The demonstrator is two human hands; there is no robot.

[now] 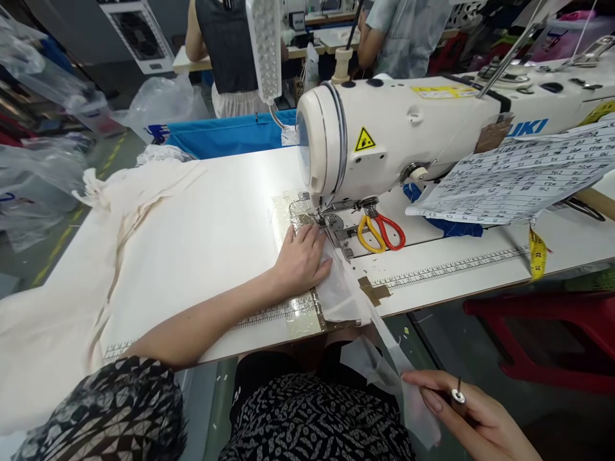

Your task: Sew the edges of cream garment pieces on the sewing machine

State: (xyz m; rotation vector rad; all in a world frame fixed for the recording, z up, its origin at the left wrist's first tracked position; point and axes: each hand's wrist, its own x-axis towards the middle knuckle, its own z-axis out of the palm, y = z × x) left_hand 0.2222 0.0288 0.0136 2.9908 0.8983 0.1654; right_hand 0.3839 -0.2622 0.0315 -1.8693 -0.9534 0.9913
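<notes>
My left hand (302, 261) lies flat at the sewing machine (369, 134), fingers stretched toward the presser foot (323, 221). Beneath and beside that hand is sheer white fabric (339, 291), which hangs over the table's front edge. Low on the right, my right hand (473, 416) pinches a narrow white fabric strip (396, 355) between thumb and forefinger. The strip runs slantwise up toward the needle area. A thin tool with a metal tip (458, 396) pokes out between the fingers of my right hand; its kind is not clear.
Scissors with yellow and red handles (382, 233) lie right of the presser foot. Cream fabric (120, 211) is heaped at the left. A written paper sheet (519, 176) and a yellow tape measure (537, 255) are at the right. A red stool (542, 333) stands below. Two people sit beyond.
</notes>
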